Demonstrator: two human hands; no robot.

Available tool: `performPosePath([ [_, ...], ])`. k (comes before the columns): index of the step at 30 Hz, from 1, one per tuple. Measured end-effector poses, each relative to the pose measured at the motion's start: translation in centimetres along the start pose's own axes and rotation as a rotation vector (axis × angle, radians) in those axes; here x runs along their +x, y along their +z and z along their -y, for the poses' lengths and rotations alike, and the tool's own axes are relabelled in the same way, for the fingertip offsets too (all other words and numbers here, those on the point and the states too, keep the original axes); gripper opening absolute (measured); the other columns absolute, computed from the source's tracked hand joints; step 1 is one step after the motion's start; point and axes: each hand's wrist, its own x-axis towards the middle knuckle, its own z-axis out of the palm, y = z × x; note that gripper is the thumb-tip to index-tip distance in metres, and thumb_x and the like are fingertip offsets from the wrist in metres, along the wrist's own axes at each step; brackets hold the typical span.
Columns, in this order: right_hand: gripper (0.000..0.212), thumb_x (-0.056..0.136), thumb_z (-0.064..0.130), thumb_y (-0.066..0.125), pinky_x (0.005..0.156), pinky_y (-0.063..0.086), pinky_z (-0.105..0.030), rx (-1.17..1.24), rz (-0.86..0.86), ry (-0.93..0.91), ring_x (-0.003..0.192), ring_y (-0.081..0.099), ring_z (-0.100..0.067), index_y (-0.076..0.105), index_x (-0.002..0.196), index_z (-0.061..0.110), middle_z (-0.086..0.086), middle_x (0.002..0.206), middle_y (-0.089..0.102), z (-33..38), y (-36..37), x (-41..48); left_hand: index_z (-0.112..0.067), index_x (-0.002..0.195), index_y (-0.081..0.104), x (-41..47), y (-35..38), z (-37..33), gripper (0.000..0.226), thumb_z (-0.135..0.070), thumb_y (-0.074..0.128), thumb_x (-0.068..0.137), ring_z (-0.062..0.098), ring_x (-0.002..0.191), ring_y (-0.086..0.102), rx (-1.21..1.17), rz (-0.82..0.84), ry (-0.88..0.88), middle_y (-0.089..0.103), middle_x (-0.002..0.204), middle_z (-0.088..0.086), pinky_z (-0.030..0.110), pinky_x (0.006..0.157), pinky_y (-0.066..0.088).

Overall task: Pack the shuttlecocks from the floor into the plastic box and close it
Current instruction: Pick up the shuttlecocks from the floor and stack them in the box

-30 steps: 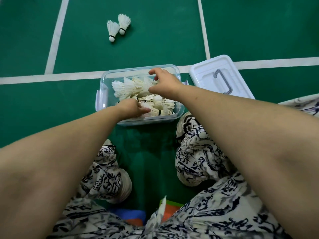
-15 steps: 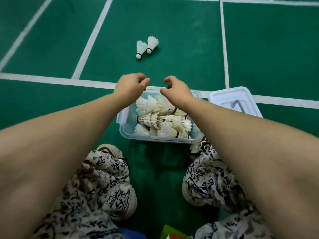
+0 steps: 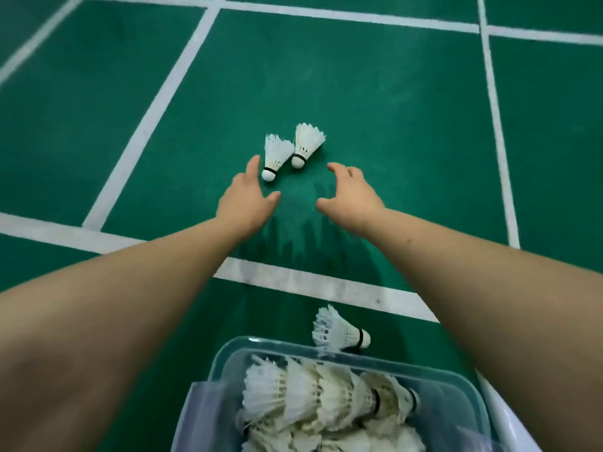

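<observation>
1. Both arms stretched out over the green court floor, left hand and right hand both spread open, holding nothing
2. Two shuttlecocks lie side by side just past the fingertips; left fingers look almost touching the nearer one
3. Another shuttlecock sits on the floor right beside the plastic box
4. Box is lidless and stuffed with shuttlecocks

We see an indoor badminton court: a green sports floor marked with white boundary lines that meet at right angles, with feathered shuttlecocks lying loose on it and more heaped in a clear plastic box.
</observation>
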Motion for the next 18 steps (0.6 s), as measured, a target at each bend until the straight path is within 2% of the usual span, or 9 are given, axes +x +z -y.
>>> performPosePath([
  [5, 0.075, 0.086, 0.031, 0.055, 0.105, 0.034, -0.041, -0.093, 0.025, 0.004, 0.133, 0.034, -0.033, 0.014, 0.148, 0.026, -0.002, 0.156, 0.011, -1.2, 1.6, 6.0, -0.028, 0.147, 0.007, 6.5, 1.7, 0.3, 0.079, -0.039, 0.055, 0.086, 0.039, 0.122, 0.043, 0.079, 0.012, -0.020, 0.043, 0.133, 0.023, 0.044, 0.100, 0.038],
  [7, 0.079, 0.085, 0.034, 0.057, 0.108, 0.030, -0.042, -0.119, -0.018, 0.011, 0.135, 0.028, -0.035, 0.011, 0.149, 0.026, -0.003, 0.157, 0.010, -0.8, 1.1, 9.0, -0.031, 0.147, 0.005, 9.3, 2.1, -0.1, 0.082, -0.042, 0.057, 0.084, 0.039, 0.126, 0.039, 0.066, 0.017, -0.005, 0.037, 0.138, 0.022, 0.045, 0.104, 0.035],
  [11, 0.098, 0.078, 0.052, 0.065, 0.112, 0.023, -0.043, -0.140, -0.062, -0.015, 0.139, 0.021, -0.037, 0.004, 0.150, 0.026, -0.005, 0.158, 0.006, 0.7, -0.3, 13.2, -0.033, 0.147, 0.005, 12.6, 1.7, -1.4, 0.091, -0.046, 0.064, 0.079, 0.037, 0.131, 0.035, -0.002, 0.030, 0.065, 0.025, 0.147, 0.020, 0.044, 0.108, 0.031],
  [13, 0.102, 0.075, 0.055, 0.066, 0.111, 0.025, -0.043, -0.114, -0.044, -0.029, 0.139, 0.021, -0.036, 0.002, 0.150, 0.028, -0.003, 0.158, 0.004, 1.4, 0.2, 14.3, -0.033, 0.147, 0.005, 13.3, 1.6, -1.3, 0.092, -0.047, 0.065, 0.079, 0.035, 0.130, 0.039, -0.010, 0.026, 0.051, 0.027, 0.145, 0.019, 0.041, 0.106, 0.033],
  [15, 0.099, 0.076, 0.049, 0.067, 0.110, 0.027, -0.043, -0.092, -0.008, -0.044, 0.137, 0.024, -0.038, 0.004, 0.150, 0.028, -0.004, 0.157, 0.006, 1.9, 1.1, 15.0, -0.030, 0.147, 0.009, 13.4, 1.9, -1.0, 0.088, -0.042, 0.064, 0.080, 0.036, 0.125, 0.044, 0.001, 0.055, 0.074, 0.037, 0.139, 0.022, 0.040, 0.101, 0.037],
  [18, 0.086, 0.079, 0.037, 0.066, 0.105, 0.031, -0.040, -0.050, -0.003, -0.061, 0.127, 0.036, -0.038, 0.015, 0.147, 0.024, -0.005, 0.149, 0.024, 2.3, 2.2, 15.2, -0.024, 0.146, 0.019, 12.8, 2.8, -0.5, 0.079, -0.033, 0.064, 0.081, 0.039, 0.116, 0.050, -0.008, 0.058, 0.113, 0.047, 0.128, 0.024, 0.041, 0.095, 0.040],
])
